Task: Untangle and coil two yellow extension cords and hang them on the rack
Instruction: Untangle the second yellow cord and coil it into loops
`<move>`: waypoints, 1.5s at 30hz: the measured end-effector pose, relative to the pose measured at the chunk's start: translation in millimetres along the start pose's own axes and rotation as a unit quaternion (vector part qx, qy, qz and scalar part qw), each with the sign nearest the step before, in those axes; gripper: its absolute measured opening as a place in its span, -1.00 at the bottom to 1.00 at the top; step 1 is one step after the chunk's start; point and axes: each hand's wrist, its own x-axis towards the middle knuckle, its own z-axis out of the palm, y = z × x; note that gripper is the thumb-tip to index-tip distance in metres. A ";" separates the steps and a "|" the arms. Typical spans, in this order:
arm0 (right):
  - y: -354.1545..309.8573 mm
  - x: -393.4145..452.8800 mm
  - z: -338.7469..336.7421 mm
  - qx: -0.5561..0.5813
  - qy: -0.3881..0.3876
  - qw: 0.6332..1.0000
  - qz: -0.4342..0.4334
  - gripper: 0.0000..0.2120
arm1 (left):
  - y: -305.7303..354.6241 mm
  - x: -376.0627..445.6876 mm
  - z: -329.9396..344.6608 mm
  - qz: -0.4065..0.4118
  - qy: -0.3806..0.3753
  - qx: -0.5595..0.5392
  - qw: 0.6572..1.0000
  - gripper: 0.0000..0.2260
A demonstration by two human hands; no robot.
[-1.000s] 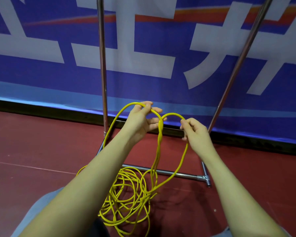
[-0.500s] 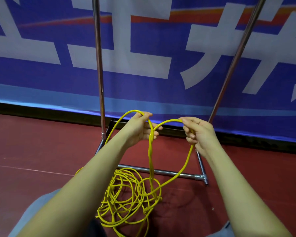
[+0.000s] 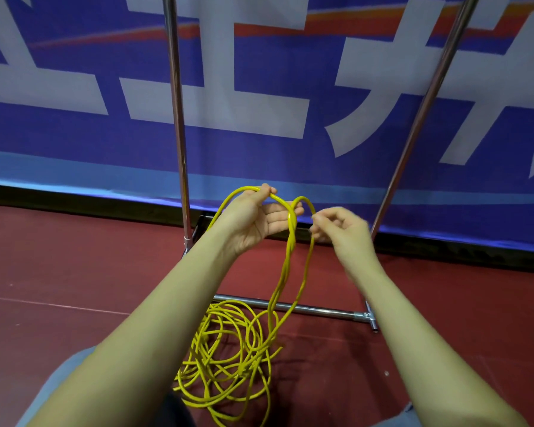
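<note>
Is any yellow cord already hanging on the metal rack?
No, the yellow cord lies tangled on the floor and rises only to both hands, not onto the rack.

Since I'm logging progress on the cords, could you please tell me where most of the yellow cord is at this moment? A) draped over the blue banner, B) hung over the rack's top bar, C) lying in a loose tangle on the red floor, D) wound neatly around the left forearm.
C: only a few loops are lifted by the left hand and right hand; most of the yellow cord lies tangled on the floor by the rack.
</note>
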 end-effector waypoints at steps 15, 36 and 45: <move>-14.9 -15.9 25.0 0.037 -0.133 0.984 0.111 -0.87 | 3.4 5.9 -10.2 0.101 0.073 0.049 0.991 -0.83; 13.7 -19.6 21.1 -0.103 -0.199 0.970 0.091 -0.85 | 45.8 -12.5 10.4 0.237 0.035 -0.098 0.966 -0.90; 12.3 -16.6 28.0 -0.084 -0.154 0.979 0.106 -0.88 | 13.8 -1.4 -2.6 0.140 0.067 -0.095 0.983 -0.92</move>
